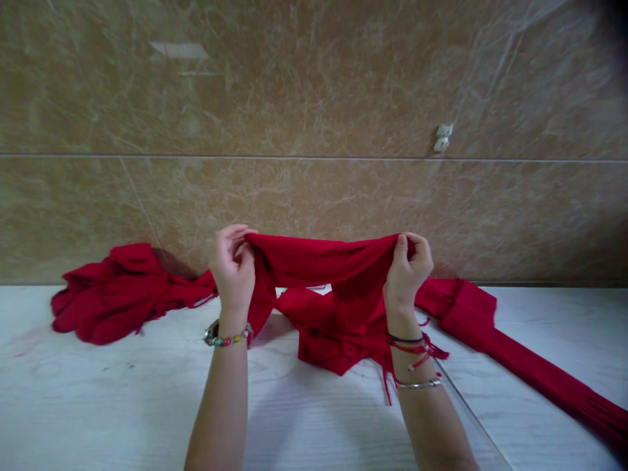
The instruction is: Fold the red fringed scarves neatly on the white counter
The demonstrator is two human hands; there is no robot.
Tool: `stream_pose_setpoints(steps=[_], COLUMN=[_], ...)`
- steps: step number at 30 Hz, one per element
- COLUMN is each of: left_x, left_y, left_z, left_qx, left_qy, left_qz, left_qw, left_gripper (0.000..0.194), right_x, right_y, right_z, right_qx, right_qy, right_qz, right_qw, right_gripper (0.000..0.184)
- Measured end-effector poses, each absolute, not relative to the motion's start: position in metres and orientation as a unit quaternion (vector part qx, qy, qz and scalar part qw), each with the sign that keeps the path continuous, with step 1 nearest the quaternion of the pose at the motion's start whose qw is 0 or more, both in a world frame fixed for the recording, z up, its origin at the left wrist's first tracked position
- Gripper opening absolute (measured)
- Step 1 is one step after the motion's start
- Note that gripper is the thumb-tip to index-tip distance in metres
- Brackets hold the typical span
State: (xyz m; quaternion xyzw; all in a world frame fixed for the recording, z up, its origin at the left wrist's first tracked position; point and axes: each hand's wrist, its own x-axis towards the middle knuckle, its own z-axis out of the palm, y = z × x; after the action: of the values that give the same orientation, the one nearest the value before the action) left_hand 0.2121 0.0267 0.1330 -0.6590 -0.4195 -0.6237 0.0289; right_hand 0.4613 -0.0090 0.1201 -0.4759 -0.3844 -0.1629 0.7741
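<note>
A long red cloth (pixel 318 261) is held up above a white table (pixel 98 399). My left hand (pixel 234 271) pinches its top edge on the left, fingers closed on the fabric. At the right, my right hand (pixel 408 268) grips the same edge in a fist. The stretch between my hands is taut and the cloth hangs down in folds onto the table. One end lies bunched at the left (pixel 118 294). The other end trails off to the right (pixel 540 373) toward the table's edge. Bracelets sit on both wrists.
A brown marble-patterned wall (pixel 314 98) rises right behind the table. A small white fitting (pixel 442 137) is fixed on the wall at the upper right. A thin seam (pixel 466 412) runs across the table by my right forearm.
</note>
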Motion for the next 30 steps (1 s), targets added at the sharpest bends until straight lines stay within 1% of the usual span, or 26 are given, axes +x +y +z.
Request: stream_pose_setpoints(steps=[1,3,4,5,6,8,11,13,17,21,22,24,27,28,30], left_x=[0.211,0.209,0.208,0.208,0.211,0.221,0.248,0.264,0.276,0.272,0.272,0.273,0.265,0.258,0.24], left_y=[0.033,0.046,0.052,0.056,0.057,0.053,0.039,0.031,0.023,0.016,0.015,0.015,0.024,0.028,0.036], left_z=[0.128,0.115,0.109,0.105,0.103,0.103,0.107,0.108,0.106,0.104,0.104,0.104,0.106,0.108,0.112], left_qx=[-0.698,-0.753,-0.755,-0.751,-0.749,-0.777,-0.856,-0.875,-0.868,-0.877,-0.882,-0.892,-0.888,-0.882,-0.87], left_qy=[-0.455,-0.546,-0.588,-0.617,-0.627,-0.581,-0.415,-0.357,-0.38,-0.376,-0.371,-0.369,-0.405,-0.421,-0.443], left_qz=[-0.553,-0.363,-0.283,-0.231,-0.211,-0.238,-0.269,-0.261,-0.249,-0.213,-0.2,-0.166,-0.139,-0.146,-0.17], left_qw=[-0.003,-0.057,-0.06,-0.05,-0.037,-0.041,-0.148,-0.196,-0.201,-0.211,-0.21,-0.201,-0.166,-0.152,-0.135], left_gripper=[0.035,0.038,0.038,0.036,0.034,0.03,0.033,0.034,0.033,0.048,0.049,0.04,0.018,0.015,0.016], right_x=[0.461,0.459,0.456,0.453,0.45,0.444,0.437,0.436,0.439,0.442,0.442,0.443,0.447,0.449,0.454], right_y=[-0.007,-0.002,0.0,0.003,0.005,0.006,0.002,-0.002,-0.007,-0.006,-0.005,-0.004,-0.005,-0.005,-0.004], right_z=[0.119,0.117,0.115,0.114,0.113,0.111,0.113,0.116,0.119,0.118,0.118,0.117,0.117,0.117,0.116], right_qx=[-0.481,-0.496,-0.503,-0.509,-0.512,-0.507,-0.492,-0.49,-0.497,-0.503,-0.503,-0.505,-0.509,-0.51,-0.512], right_qy=[-0.402,-0.457,-0.49,-0.523,-0.554,-0.599,-0.626,-0.62,-0.565,-0.513,-0.507,-0.495,-0.475,-0.466,-0.444], right_qz=[-0.156,-0.129,-0.114,-0.101,-0.092,-0.084,-0.08,-0.083,-0.103,-0.124,-0.129,-0.14,-0.155,-0.159,-0.165], right_qw=[0.763,0.727,0.703,0.676,0.65,0.614,0.6,0.607,0.651,0.685,0.688,0.693,0.701,0.705,0.717], right_gripper=[0.024,0.022,0.021,0.02,0.018,0.017,0.016,0.017,0.018,0.02,0.021,0.022,0.023,0.023,0.024])
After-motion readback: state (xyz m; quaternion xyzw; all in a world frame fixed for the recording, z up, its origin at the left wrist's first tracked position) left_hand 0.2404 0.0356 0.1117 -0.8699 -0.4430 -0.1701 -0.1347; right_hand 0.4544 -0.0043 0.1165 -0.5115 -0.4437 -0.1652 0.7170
